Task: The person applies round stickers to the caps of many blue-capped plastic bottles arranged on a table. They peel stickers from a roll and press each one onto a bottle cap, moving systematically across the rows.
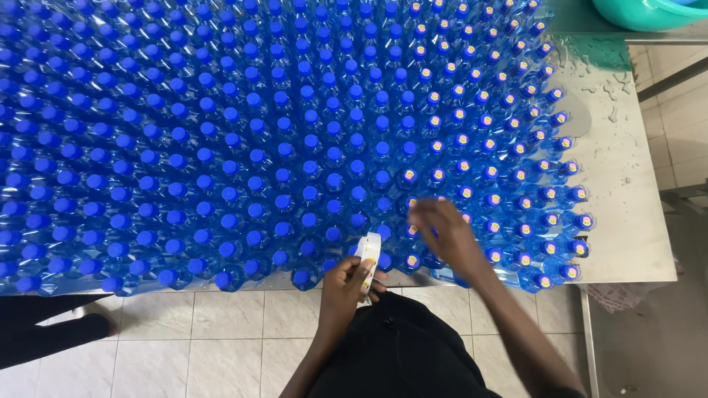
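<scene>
A dense mass of clear bottles with blue caps point(280, 140) covers a steel table point(627, 221). The bottles on the right side carry small round stickers point(493, 199) on their caps; those on the left have plain caps. My left hand point(348, 284) holds a white strip of stickers point(369, 258) at the near edge of the table. My right hand point(442, 232) reaches over the caps in the near rows, fingers down on a cap, blurred with motion.
A teal plastic basin point(649, 13) stands at the far right corner. Water drops lie on the bare right part of the table. Pale floor tiles point(214, 332) run below the table edge. Another person's dark sleeve point(40, 328) shows at the lower left.
</scene>
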